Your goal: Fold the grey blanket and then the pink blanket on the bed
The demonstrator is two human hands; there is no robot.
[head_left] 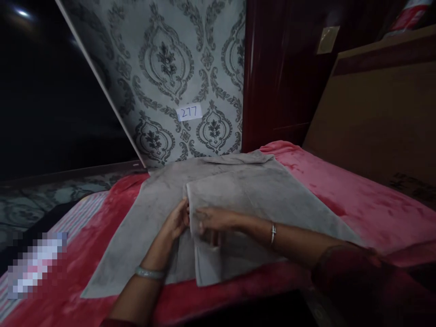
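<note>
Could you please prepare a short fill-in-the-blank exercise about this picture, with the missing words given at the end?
1. The white paper label on the pale wallpaper with dark ornaments shows the number ____.
2. The thick, pale, ring-shaped bangle is worn on the ____ wrist.
3. The blurred bare hand, over the large soft grey cloth, is the ____ one.

Missing words: 277; left; right.

A plain grey cloth (272, 195) meets a mottled red-and-pink blanket (334, 186) and a sheet (81, 215) striped in white, pink and grey, against pale grey wallpaper (204, 86) with dark damask medallions and a deep maroon panel (272, 81).
</note>
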